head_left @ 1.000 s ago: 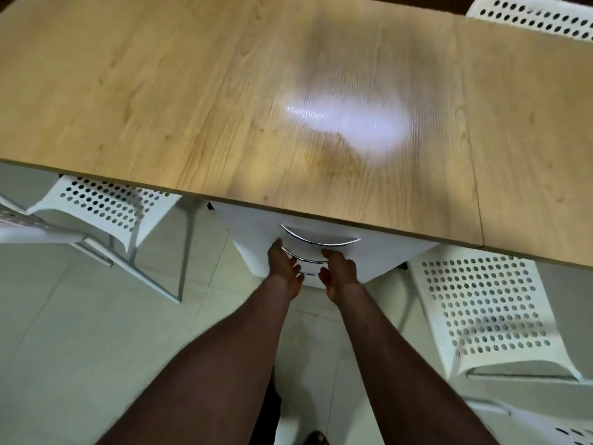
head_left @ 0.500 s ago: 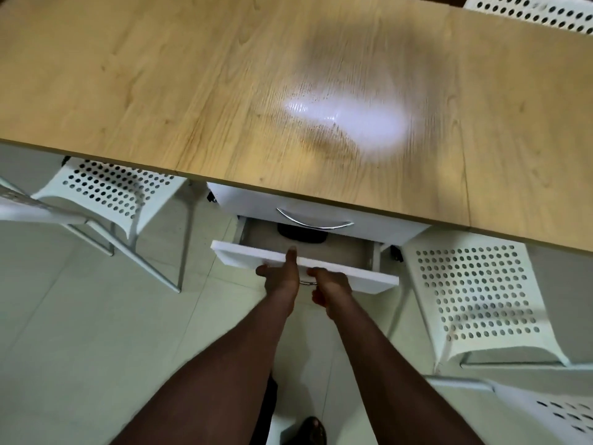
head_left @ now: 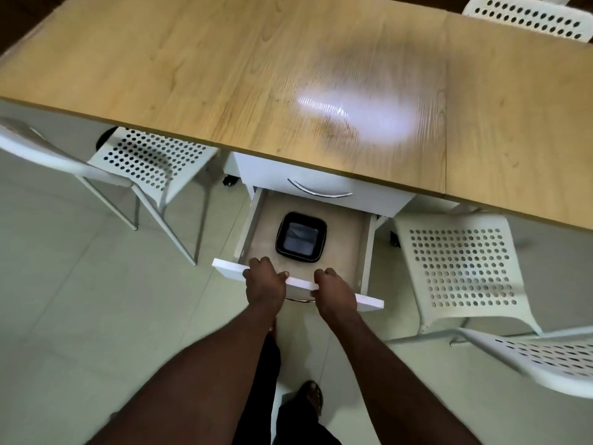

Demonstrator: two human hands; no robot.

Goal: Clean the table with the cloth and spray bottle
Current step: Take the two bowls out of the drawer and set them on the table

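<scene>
Two grips clamp the front panel (head_left: 369, 301) of an open white drawer (head_left: 348, 248) under the near edge of the wooden surface (head_left: 192, 75). The left grip (head_left: 264, 281) and right grip (head_left: 335, 292) sit close together, fingers curled over the panel's top. A black square container (head_left: 301, 234) lies inside. A left chair (head_left: 150, 159) and right chair (head_left: 459, 268) flank the drawer.

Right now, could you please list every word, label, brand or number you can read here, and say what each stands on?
None: no readable text anywhere in view.
The black square container in the open drawer bears no visible label, and the wooden tabletop, the closed drawer front above and the white perforated chairs are plain.
</scene>
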